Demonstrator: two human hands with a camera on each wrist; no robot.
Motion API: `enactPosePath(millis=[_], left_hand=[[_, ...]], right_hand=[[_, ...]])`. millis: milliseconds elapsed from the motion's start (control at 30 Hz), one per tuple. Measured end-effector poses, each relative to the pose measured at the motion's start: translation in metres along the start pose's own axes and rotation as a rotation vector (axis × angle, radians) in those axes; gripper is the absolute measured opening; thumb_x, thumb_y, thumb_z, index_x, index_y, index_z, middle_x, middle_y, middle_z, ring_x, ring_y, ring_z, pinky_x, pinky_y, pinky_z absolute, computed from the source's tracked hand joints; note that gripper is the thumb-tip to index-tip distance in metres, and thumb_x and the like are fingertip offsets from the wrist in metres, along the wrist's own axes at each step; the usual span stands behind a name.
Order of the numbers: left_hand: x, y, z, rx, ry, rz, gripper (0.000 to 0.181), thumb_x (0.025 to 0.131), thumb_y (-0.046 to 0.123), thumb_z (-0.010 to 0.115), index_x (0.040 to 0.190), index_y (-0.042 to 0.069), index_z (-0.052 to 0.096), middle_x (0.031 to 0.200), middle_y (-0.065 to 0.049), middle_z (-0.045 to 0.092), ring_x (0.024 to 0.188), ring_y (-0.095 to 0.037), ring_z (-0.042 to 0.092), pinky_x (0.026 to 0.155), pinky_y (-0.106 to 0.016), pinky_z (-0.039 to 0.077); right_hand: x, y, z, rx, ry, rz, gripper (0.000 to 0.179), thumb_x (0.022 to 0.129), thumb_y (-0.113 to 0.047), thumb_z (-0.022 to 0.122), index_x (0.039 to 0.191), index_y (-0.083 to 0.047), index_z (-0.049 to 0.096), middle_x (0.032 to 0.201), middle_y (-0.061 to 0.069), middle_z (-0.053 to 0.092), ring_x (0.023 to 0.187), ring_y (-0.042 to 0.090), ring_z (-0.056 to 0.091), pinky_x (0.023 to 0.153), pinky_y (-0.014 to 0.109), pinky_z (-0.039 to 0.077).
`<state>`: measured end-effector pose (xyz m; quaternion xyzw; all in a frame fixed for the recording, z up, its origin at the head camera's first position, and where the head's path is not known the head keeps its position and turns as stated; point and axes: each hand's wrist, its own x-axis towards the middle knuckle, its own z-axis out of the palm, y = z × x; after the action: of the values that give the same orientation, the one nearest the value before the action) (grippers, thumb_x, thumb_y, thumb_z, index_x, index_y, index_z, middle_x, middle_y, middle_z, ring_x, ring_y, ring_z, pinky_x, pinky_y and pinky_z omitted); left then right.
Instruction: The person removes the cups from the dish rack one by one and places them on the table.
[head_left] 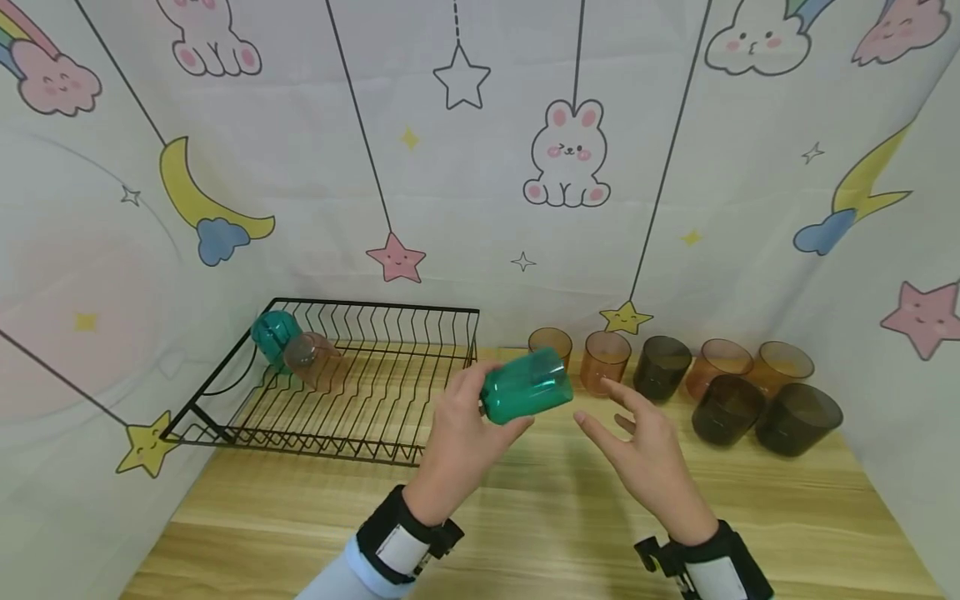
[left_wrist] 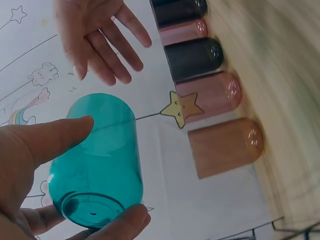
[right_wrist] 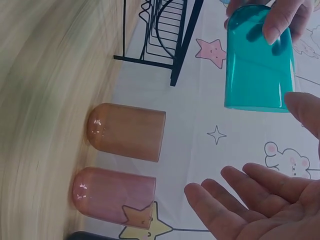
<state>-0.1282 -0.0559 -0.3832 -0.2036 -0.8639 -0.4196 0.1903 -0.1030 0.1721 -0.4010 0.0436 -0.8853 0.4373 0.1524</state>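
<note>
My left hand [head_left: 467,429] grips a clear teal cup [head_left: 527,386] near its base, thumb on one side and fingers on the other. The cup is tipped onto its side above the table, its mouth toward my right hand [head_left: 647,458]. That hand has its fingers spread and holds nothing; in the right wrist view its thumb tip overlaps the cup's rim. In the left wrist view the cup's round base [left_wrist: 93,209] faces the camera. Behind the hands stand an amber cup [right_wrist: 127,132] and a pinkish-orange cup [right_wrist: 116,196], both upright on the table.
A black wire dish rack [head_left: 322,446] stands at the left, with another teal cup [head_left: 274,333] and a pinkish cup [head_left: 315,360] lying in its far left corner. Further right are several dark and amber cups, including a dark cup [head_left: 798,419]. A printed cloth backdrop [head_left: 480,183] hangs behind.
</note>
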Motion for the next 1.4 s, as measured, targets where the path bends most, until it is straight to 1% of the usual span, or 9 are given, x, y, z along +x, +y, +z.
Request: enactPosePath(millis=[100,200,333,400,567,733,1000,1200,1400], left_hand=[[-0.005,0.0,0.007,-0.047,-0.017,-0.047,0.07,0.071,0.033,0.08,0.128,0.017,0.045,0.117,-0.002,0.046,0.102,-0.014,0.05,0.072,-0.027,0.05],[-0.008,0.0,0.012,-0.089,-0.027,-0.089,0.07,0.071,0.034,0.08,0.129,0.018,0.044,0.118,-0.002,0.047,0.102,-0.015,0.05,0.071,-0.025,0.049],[-0.011,0.0,0.017,-0.116,-0.02,-0.12,0.07,0.071,0.032,0.081,0.128,0.02,0.043,0.118,-0.002,0.048,0.102,-0.016,0.052,0.071,-0.024,0.049],[-0.012,0.0,0.02,-0.123,-0.016,-0.128,0.07,0.07,0.032,0.081,0.128,0.02,0.042,0.117,-0.001,0.048,0.102,-0.015,0.052,0.072,-0.022,0.048],[-0.013,0.0,0.023,-0.162,-0.001,-0.111,0.07,0.071,0.031,0.08,0.127,0.019,0.042,0.118,0.002,0.046,0.105,-0.014,0.05,0.073,-0.021,0.047],[-0.015,0.0,0.026,-0.189,-0.009,-0.102,0.069,0.072,0.034,0.079,0.127,0.019,0.042,0.119,0.004,0.046,0.106,-0.013,0.05,0.074,-0.022,0.047],[-0.017,-0.001,0.026,-0.189,-0.03,-0.098,0.07,0.073,0.037,0.078,0.129,0.016,0.042,0.121,0.004,0.047,0.106,-0.012,0.05,0.075,-0.024,0.048],[-0.019,-0.003,0.026,-0.173,-0.064,-0.116,0.071,0.073,0.041,0.077,0.131,0.016,0.044,0.118,0.002,0.049,0.104,-0.013,0.051,0.076,-0.026,0.049],[-0.02,-0.006,0.028,-0.159,-0.073,-0.099,0.072,0.072,0.042,0.078,0.13,0.015,0.046,0.115,-0.001,0.051,0.101,-0.015,0.053,0.076,-0.024,0.048]], right_hand=[[0.0,0.0,0.001,0.029,-0.005,0.013,0.067,0.082,-0.055,0.062,0.135,-0.016,0.046,0.133,0.0,0.047,0.119,0.016,0.045,0.084,0.033,0.046],[-0.001,0.0,0.001,0.085,-0.02,0.029,0.066,0.083,-0.053,0.062,0.135,-0.015,0.046,0.132,0.002,0.048,0.119,0.016,0.045,0.084,0.032,0.046],[-0.001,0.001,0.003,0.157,-0.053,0.062,0.066,0.083,-0.052,0.063,0.134,-0.014,0.046,0.132,0.004,0.048,0.119,0.017,0.045,0.084,0.031,0.046],[-0.001,0.002,0.004,0.171,-0.074,0.087,0.066,0.084,-0.052,0.062,0.134,-0.013,0.046,0.132,0.003,0.047,0.12,0.017,0.044,0.084,0.029,0.046],[-0.001,0.003,0.012,0.201,-0.116,0.119,0.067,0.084,-0.053,0.061,0.133,-0.011,0.047,0.131,0.003,0.048,0.12,0.017,0.044,0.082,0.025,0.046],[0.0,0.001,0.017,0.24,-0.127,0.111,0.061,0.084,-0.053,0.061,0.129,-0.015,0.051,0.128,0.001,0.05,0.118,0.015,0.046,0.082,0.026,0.046],[0.0,-0.001,0.019,0.227,-0.114,0.113,0.06,0.084,-0.054,0.061,0.129,-0.015,0.052,0.127,0.001,0.051,0.116,0.014,0.047,0.082,0.026,0.046],[0.0,-0.003,0.018,0.278,-0.096,0.102,0.057,0.083,-0.051,0.064,0.128,-0.019,0.052,0.126,-0.001,0.052,0.115,0.014,0.048,0.082,0.026,0.046],[0.0,-0.007,0.017,0.3,-0.096,0.106,0.057,0.082,-0.048,0.066,0.13,-0.02,0.05,0.127,-0.001,0.05,0.116,0.015,0.047,0.083,0.027,0.046]])
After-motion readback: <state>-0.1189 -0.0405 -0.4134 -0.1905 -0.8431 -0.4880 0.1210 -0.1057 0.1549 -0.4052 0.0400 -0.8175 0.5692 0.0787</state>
